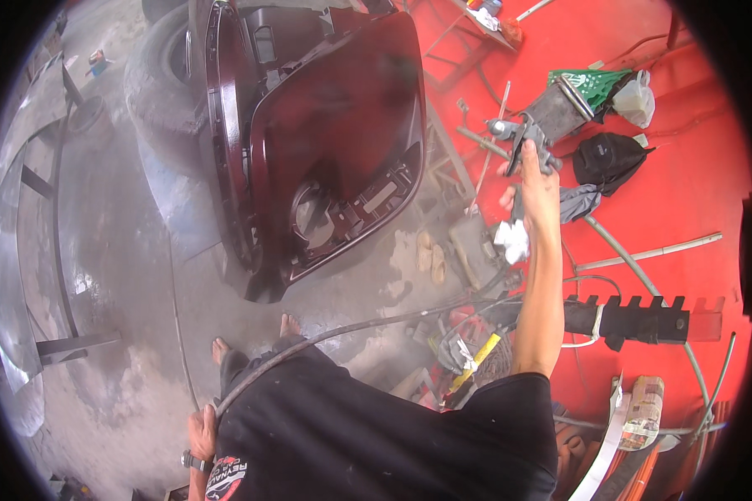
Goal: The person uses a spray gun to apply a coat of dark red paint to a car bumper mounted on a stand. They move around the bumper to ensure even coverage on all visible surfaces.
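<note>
My right hand [536, 188] is stretched far out to the right, closed around the grip of a grey spray gun [528, 144]. A dark cup with a shiny rim [564, 108] appears joined to the gun. White cloth or paper [512, 242] shows just below that hand. At the lower left, my left hand [201, 427], with a watch at the wrist, is closed on a dark hose [334, 334] that runs across my body toward the right. Ahead of me stands a glossy dark red car bumper [338, 125], tilted upright, with an open round recess low in it.
A tyre [160, 75] is behind the bumper. Another curved panel [17, 250] lies along the left. Red wall or sheeting [643, 225] on the right has a black cap [607, 163] and a notched dark bar [643, 321] against it. Tools and slippers [430, 257] clutter the floor.
</note>
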